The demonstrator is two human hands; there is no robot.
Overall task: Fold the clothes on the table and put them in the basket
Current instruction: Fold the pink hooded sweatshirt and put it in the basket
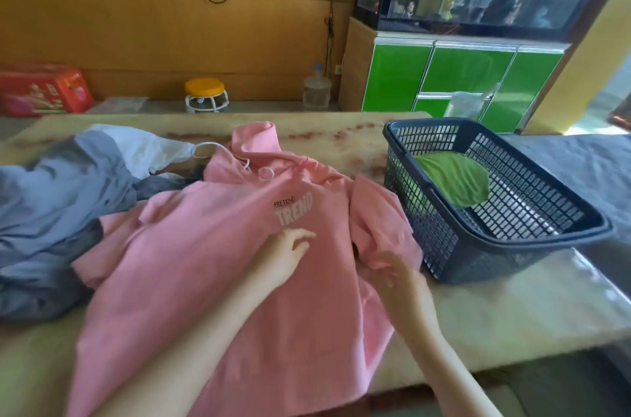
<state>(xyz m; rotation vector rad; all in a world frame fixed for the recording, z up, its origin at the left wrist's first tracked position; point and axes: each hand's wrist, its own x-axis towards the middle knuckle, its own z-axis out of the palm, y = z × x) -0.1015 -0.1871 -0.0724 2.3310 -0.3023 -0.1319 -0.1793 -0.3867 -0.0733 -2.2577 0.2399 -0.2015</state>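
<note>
Grey-blue clothes [51, 211] lie in a crumpled heap to the left of the pink hoodie [205, 263], with a white garment [143, 150] bunched just behind them, near the hoodie's hood. The pink hoodie itself is spread front-up across the middle of the worktop [512, 307], its hood pointing away, its white drawstrings loose over the chest and its hem hanging over the near edge. Its left side overlaps the grey-blue heap.

On the hoodie's chest, just below the printed lettering, the left hand [283, 256] rests with fingers relaxed and slightly spread, holding nothing. At the hoodie's right side the right hand [399, 280] has its fingers curled onto the edge of the sleeve, which is folded in over the body; the hand is blurred, but it looks to be pinching the cloth.

Right of the hoodie, and nearly touching that sleeve, stands the dark mesh basket [440, 229], with a folded green cloth [450, 181] lying inside it.
</note>
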